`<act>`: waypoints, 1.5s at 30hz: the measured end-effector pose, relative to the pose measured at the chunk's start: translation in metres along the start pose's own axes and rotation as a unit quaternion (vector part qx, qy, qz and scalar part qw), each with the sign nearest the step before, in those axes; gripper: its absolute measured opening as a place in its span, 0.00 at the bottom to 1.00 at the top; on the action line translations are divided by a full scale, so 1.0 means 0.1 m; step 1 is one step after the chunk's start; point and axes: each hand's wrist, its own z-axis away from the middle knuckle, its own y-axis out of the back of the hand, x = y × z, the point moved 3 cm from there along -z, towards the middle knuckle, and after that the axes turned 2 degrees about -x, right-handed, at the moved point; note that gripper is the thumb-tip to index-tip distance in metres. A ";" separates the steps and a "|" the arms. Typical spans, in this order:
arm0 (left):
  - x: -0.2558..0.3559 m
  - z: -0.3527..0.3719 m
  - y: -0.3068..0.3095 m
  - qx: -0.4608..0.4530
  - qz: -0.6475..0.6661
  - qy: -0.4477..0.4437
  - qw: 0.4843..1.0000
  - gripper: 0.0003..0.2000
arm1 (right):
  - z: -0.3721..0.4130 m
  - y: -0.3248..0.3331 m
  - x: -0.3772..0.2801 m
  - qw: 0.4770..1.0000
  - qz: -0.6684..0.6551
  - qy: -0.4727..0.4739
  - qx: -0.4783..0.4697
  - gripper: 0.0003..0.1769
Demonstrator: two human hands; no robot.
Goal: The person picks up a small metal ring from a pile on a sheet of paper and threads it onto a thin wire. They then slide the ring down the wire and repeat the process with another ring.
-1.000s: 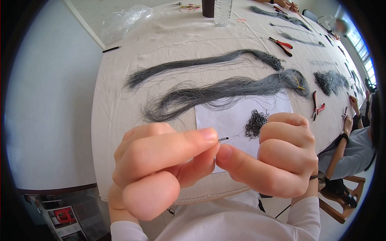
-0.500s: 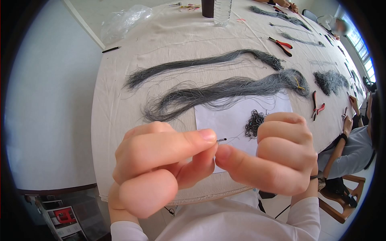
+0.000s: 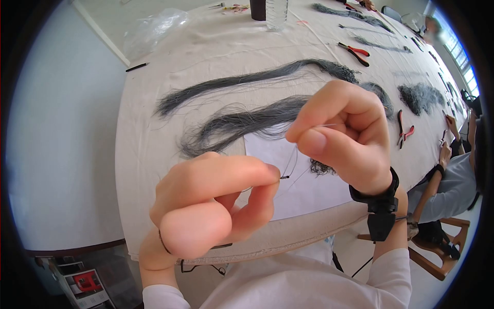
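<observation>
My left hand (image 3: 216,195) is closed in a pinch between thumb and forefinger. From its fingertips a small dark-tipped piece (image 3: 284,177) sticks out. Up and to the right, my right hand (image 3: 350,134) pinches a thin grey strand (image 3: 294,160) that runs down toward that piece. Beneath both hands lies a white paper sheet (image 3: 262,201). A clump of curled dark strands (image 3: 320,167) rests on the sheet, partly hidden by my right hand. Just beyond, a long bundle of grey strands (image 3: 247,118) lies across the sheet's far edge.
Another grey bundle (image 3: 231,82) lies farther back. Red-handled pliers (image 3: 354,54) and a second pair (image 3: 404,129) rest on the cloth-covered table (image 3: 206,46). A black pen (image 3: 137,67) lies near the left edge. A dark cup (image 3: 258,9) stands at the back; a person (image 3: 447,175) sits at right.
My right hand has risen away from my left, turned, and draws the strand upward. My left hand keeps its pinch nearly in place.
</observation>
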 end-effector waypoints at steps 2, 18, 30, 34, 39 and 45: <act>-0.07 0.04 -0.01 0.003 -0.011 -0.025 1.000 0.29 | 0.02 0.00 0.01 0.999 -0.012 0.046 -0.025 0.05; 0.04 0.02 0.10 -0.057 0.034 -0.015 0.998 0.18 | -0.01 0.03 0.08 0.993 0.100 -0.022 -0.064 0.04; 0.01 0.03 0.01 -0.023 0.026 -0.031 0.999 0.29 | 0.03 0.02 -0.10 0.935 0.032 0.239 -0.261 0.07; 0.06 0.02 0.06 -0.034 -0.002 -0.069 0.997 0.31 | 0.10 -0.08 -0.06 0.929 0.058 0.261 -0.257 0.08; 0.12 0.01 0.12 -0.120 -0.077 -0.008 0.990 0.24 | 0.08 -0.07 -0.03 0.912 0.144 0.283 -0.260 0.08; 0.05 0.03 0.11 -0.048 0.035 -0.040 0.997 0.29 | -0.01 0.00 0.06 0.928 0.301 0.166 -0.145 0.05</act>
